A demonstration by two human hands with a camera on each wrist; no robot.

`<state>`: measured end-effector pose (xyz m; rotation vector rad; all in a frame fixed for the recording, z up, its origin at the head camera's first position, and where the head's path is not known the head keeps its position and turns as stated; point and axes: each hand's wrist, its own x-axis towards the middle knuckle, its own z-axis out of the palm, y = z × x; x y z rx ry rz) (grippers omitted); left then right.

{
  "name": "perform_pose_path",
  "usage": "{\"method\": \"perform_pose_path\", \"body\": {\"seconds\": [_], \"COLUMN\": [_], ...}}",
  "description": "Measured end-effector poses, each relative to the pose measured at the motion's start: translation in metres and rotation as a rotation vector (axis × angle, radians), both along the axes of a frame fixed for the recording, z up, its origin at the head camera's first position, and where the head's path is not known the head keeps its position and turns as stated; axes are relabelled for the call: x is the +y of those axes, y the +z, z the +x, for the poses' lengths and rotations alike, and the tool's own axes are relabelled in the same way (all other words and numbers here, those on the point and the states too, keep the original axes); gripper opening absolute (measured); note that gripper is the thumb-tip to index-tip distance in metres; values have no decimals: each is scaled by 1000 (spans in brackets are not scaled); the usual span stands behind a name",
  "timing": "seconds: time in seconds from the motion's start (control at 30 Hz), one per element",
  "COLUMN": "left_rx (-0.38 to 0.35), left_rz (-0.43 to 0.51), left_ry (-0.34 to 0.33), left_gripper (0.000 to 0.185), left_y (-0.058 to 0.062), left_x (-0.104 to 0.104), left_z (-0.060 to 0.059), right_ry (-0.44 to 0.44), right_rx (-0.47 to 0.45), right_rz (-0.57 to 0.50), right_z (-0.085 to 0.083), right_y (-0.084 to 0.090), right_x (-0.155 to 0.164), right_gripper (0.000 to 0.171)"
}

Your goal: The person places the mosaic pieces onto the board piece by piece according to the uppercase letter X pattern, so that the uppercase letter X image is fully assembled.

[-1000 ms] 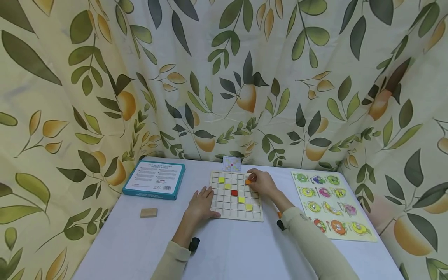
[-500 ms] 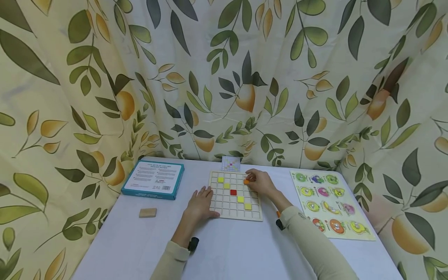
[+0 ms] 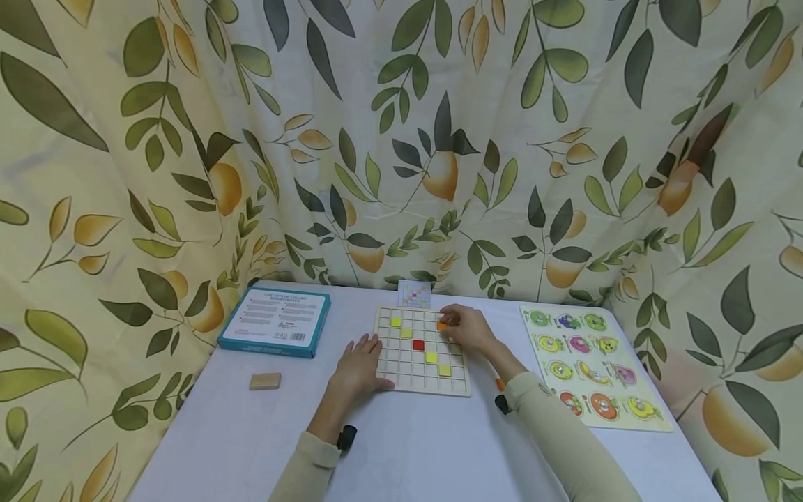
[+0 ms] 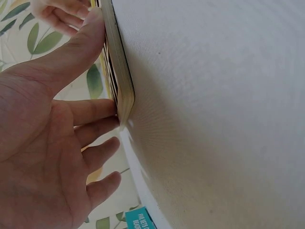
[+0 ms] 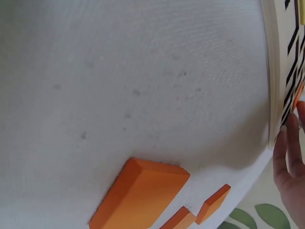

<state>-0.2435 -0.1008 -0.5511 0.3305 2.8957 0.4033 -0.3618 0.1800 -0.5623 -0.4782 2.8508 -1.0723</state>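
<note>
A pale square grid board lies on the table, bearing several yellow tiles, such as one yellow tile, and a red tile. My left hand rests against its left side, thumb at the front edge and fingers spread; the left wrist view shows the thumb and two fingertips touching the board's edge. At the far right corner of the grid, my right hand pinches an orange tile. Part of that tile is hidden by the fingers.
Loose orange tiles lie right of the board. A small pattern card stands behind it. To the left are a teal-edged box and a small wooden block; a fruit picture board lies at the right.
The head view has shifted slightly. Both hands stay in nearly the same places, the right one at the orange tile and the left one at the board's edge.
</note>
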Motion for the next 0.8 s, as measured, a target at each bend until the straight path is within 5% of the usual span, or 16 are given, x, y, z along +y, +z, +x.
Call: {"method": "perform_pose_path", "body": {"seconds": [0.47,0.8], "left_rx": [-11,-12], "left_rz": [-6,9], "left_ry": [2,12], "left_gripper": [100,99], "left_y": [-3,3], "left_x": [2,3], "left_z": [-1,3], "right_ry": [20,-29], "right_rx": [0,62], "right_rz": [-59,25], "right_z": [31,62], "right_y": [17,30], "right_x": [28,48], "right_gripper": [38,36]}}
